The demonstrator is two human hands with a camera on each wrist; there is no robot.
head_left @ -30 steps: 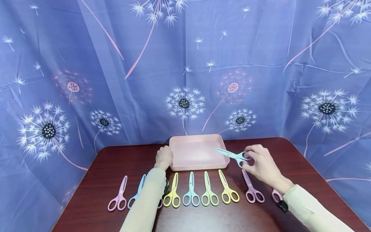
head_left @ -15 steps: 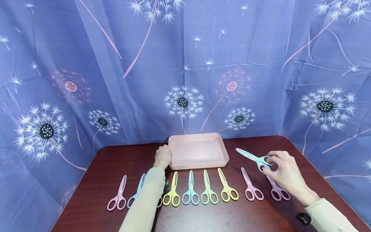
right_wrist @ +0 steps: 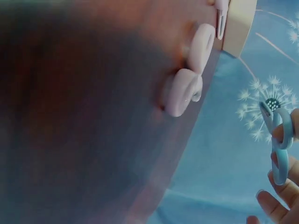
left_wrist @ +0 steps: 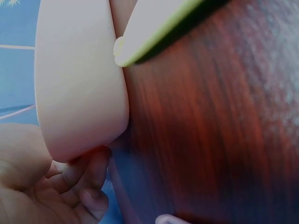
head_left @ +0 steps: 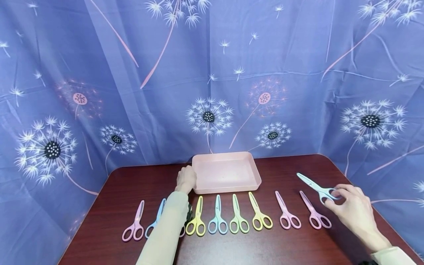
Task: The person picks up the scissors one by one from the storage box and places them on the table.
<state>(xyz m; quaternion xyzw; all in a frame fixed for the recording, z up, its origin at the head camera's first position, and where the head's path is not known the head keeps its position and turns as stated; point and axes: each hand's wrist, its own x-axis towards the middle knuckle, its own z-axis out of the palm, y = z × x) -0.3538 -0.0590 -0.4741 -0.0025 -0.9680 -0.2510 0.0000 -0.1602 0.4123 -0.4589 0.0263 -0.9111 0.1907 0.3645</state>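
My right hand (head_left: 356,211) pinches a pair of light blue scissors (head_left: 311,183) by the handle loops, above the table's right side. Its blades point up and left, toward the back. In the right wrist view the scissors' loops (right_wrist: 281,161) show between thumb and fingers. At the left end of a shallow pink tray (head_left: 228,190) my left hand (head_left: 186,179) grips the side. The left wrist view has the fingers (left_wrist: 91,175) curled against the tray's end wall. Nothing lies inside the tray.
Several pastel scissors lie in a row before the tray, from purple scissors (head_left: 135,225) at left to purple scissors (head_left: 318,217) at right. Yellow scissors (head_left: 197,219) are mid-row. My left forearm (head_left: 163,232) partly covers some. A blue dandelion curtain (head_left: 165,110) hangs behind the brown table (head_left: 241,250).
My right hand has carried the light blue scissors rightward from over the tray's right edge, uncovering the rightmost purple scissors. The left hand and tray have stayed in place.
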